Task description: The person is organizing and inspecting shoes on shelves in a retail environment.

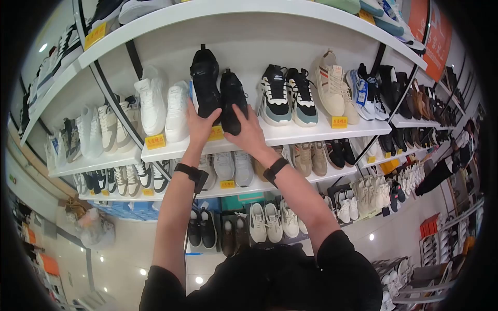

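Note:
Two black shoes stand side by side with their toes toward me on the white shelf. My left hand (201,123) is closed around the toe end of the left black shoe (205,78), its thumb near the toe. Around the front of the right black shoe (233,96) my right hand (246,129) is wrapped, thumb and fingers on its two sides. White sneakers (177,111) are just left of my left hand. To the right of my right hand stand black, white and teal sneakers (275,96). A yellow tag (215,133) shows between my wrists.
The white shelf (311,130) has beige shoes (329,85) and a yellow tag (339,122) farther right. Another shelf edge (249,6) curves overhead. Below are gray sneakers (224,166) and more shoes near the floor (207,269). A person in dark clothes (441,168) stands far right.

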{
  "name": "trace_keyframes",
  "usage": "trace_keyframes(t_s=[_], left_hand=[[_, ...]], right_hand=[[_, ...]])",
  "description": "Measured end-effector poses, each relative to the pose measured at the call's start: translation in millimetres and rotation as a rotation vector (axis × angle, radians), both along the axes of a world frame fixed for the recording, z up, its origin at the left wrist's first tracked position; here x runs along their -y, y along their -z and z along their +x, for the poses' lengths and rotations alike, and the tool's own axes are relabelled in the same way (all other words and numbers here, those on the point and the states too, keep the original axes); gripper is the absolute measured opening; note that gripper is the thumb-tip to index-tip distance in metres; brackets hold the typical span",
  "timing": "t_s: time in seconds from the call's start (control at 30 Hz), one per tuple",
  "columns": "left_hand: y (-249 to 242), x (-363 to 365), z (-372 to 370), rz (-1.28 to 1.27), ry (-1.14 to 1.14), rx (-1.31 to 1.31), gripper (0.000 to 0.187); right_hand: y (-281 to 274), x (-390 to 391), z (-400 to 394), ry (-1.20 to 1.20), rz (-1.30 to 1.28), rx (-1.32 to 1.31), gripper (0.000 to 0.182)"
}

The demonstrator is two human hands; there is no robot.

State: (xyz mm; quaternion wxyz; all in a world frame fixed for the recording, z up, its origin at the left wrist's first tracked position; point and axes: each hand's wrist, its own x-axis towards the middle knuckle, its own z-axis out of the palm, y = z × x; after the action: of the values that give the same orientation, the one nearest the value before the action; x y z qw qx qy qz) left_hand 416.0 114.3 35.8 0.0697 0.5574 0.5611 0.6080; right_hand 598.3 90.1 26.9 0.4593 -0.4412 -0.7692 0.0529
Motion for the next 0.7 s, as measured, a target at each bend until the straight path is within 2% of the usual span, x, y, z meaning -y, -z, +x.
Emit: trace_keyframes(t_s=[0.07,0.33,0.7], left_hand=[[4,-1,1,0.020,0.053,0.047,0.114],[2,0,9,-0.002,0.119,0.053,0.110],[6,-9,9,-0.019,0.104,0.025,0.119]], right_hand=[[9,2,-4,0.016,0.090,-0.040,0.078],[11,15,0,0.115,0.140,-0.021,0.075],[8,8,3,0.150,0.084,0.022,0.075]])
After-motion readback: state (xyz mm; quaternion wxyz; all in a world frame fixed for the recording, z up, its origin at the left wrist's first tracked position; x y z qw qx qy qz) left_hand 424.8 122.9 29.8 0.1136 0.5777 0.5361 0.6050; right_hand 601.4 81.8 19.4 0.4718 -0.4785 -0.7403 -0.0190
